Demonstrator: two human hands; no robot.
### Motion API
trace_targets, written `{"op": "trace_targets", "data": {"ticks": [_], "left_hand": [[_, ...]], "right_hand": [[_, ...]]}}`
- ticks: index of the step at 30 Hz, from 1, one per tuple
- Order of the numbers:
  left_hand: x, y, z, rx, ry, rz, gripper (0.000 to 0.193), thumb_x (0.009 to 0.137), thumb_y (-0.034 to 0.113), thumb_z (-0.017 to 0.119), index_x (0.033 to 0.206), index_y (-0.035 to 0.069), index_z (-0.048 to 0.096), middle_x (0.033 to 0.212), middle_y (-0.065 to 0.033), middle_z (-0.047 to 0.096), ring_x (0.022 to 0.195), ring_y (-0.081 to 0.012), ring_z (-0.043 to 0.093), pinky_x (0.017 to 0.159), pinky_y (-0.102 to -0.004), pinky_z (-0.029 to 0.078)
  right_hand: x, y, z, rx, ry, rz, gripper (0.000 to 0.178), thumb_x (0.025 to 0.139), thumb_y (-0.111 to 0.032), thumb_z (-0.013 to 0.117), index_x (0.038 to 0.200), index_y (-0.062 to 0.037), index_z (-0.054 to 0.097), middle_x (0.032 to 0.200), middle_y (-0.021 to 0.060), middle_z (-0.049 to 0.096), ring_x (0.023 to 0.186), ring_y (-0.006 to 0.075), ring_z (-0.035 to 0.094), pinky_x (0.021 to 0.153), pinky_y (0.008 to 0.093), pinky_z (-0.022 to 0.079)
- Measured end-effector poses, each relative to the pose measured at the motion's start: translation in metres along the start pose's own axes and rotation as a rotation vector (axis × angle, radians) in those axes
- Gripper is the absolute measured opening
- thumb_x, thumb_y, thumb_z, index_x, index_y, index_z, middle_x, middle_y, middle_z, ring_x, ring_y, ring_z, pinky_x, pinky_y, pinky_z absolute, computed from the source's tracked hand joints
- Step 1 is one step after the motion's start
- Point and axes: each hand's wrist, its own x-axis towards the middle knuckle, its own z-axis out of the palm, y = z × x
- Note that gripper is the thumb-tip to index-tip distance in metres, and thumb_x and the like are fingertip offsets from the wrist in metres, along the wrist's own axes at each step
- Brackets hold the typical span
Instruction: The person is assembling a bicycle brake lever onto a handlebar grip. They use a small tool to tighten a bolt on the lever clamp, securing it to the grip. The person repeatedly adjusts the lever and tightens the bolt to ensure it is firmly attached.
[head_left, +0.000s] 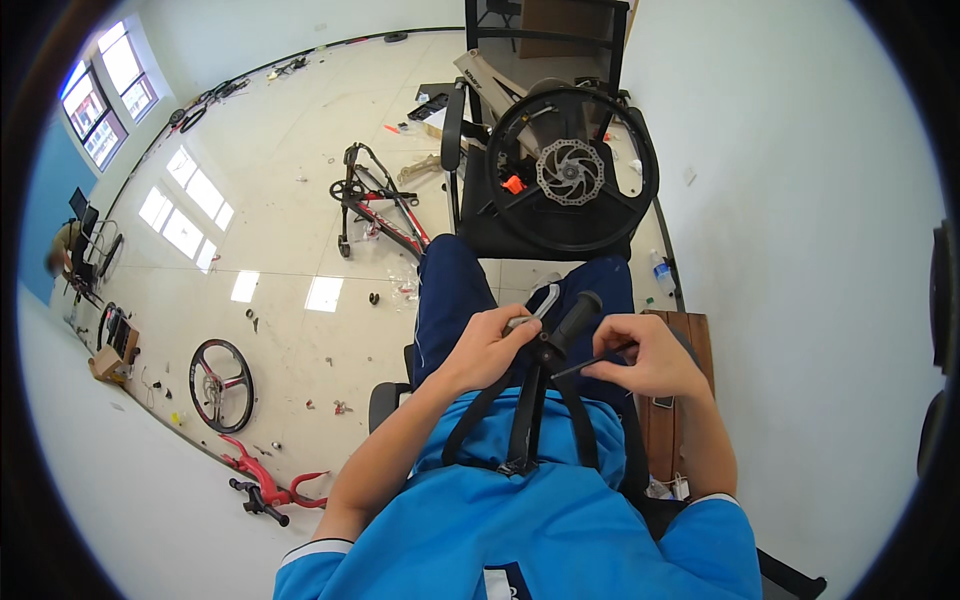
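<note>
The left hand (485,347) pinched the silver lever (547,299) beside the black grip (577,316); the right hand (652,358) clasped a slim tool (577,368), the lever work apparently unfinished.

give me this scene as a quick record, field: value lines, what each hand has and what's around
left hand: left hand pinching a silver lever
right hand: right hand holding a thin black rod
between hands: black grip, over the lap
chair ahead: black chair bearing a black wheel with a silver disc
floor to the left: red-and-black bike frame, red-spoked wheel, red frame
right side: wooden bench, plastic bottle near the wall
</note>
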Motion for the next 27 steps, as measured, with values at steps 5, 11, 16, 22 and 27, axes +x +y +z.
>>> {"op": "trace_targets", "data": {"ticks": [5, 11, 16, 22, 27], "left_hand": [[-0.001, 0.007, 0.001, 0.017, -0.014, -0.017, 0.030, 0.093, 0.029, 0.062, 0.092, -0.002, 0.063, 0.064, -0.0072, 0.054, 0.058, -0.0129, 0.048, 0.056, -0.0297, 0.039], [-0.004, 0.009, 0.004, 0.010, 0.014, 0.014, 0.028, 0.093, 0.027, 0.063, 0.091, -0.001, 0.060, 0.063, -0.0064, 0.055, 0.057, -0.0124, 0.049, 0.055, -0.0293, 0.038], [-0.006, 0.014, 0.005, 0.003, 0.004, -0.015, 0.028, 0.093, 0.028, 0.064, 0.092, 0.000, 0.059, 0.064, -0.0069, 0.056, 0.058, -0.0123, 0.050, 0.056, -0.0294, 0.040], [-0.007, 0.016, 0.007, 0.000, -0.012, -0.040, 0.029, 0.093, 0.029, 0.066, 0.092, 0.001, 0.058, 0.066, -0.0052, 0.057, 0.060, -0.0105, 0.050, 0.057, -0.0283, 0.040], [-0.006, 0.015, 0.008, -0.036, -0.032, -0.064, 0.027, 0.093, 0.027, 0.066, 0.090, 0.003, 0.056, 0.068, 0.0005, 0.054, 0.061, -0.0060, 0.044, 0.055, -0.0255, 0.037]], "right_hand": [[-0.006, -0.011, -0.024, -0.016, -0.024, 0.049, 0.010, 0.084, -0.010, 0.074, 0.088, -0.0020, 0.069, 0.079, 0.0036, 0.061, 0.066, 0.0095, 0.055, 0.059, 0.0230, 0.044], [0.009, -0.036, -0.033, -0.354, 0.010, -0.193, 0.011, 0.085, -0.011, 0.072, 0.089, -0.0012, 0.069, 0.076, 0.0099, 0.057, 0.069, 0.0262, 0.058, 0.060, 0.0348, 0.045], [0.011, -0.049, -0.029, -0.493, -0.006, -0.235, 0.012, 0.085, -0.011, 0.072, 0.087, -0.0005, 0.068, 0.077, 0.0101, 0.057, 0.068, 0.0276, 0.060, 0.059, 0.0358, 0.047], [0.009, -0.046, -0.022, -0.554, 0.025, -0.325, 0.011, 0.082, -0.011, 0.075, 0.085, -0.0029, 0.068, 0.073, 0.0069, 0.053, 0.062, 0.0241, 0.056, 0.055, 0.0349, 0.045], [0.001, -0.050, -0.015, -0.699, 0.047, -0.379, 0.014, 0.080, -0.011, 0.075, 0.087, -0.0016, 0.067, 0.073, 0.0071, 0.052, 0.063, 0.0236, 0.057, 0.056, 0.0338, 0.047]]}}
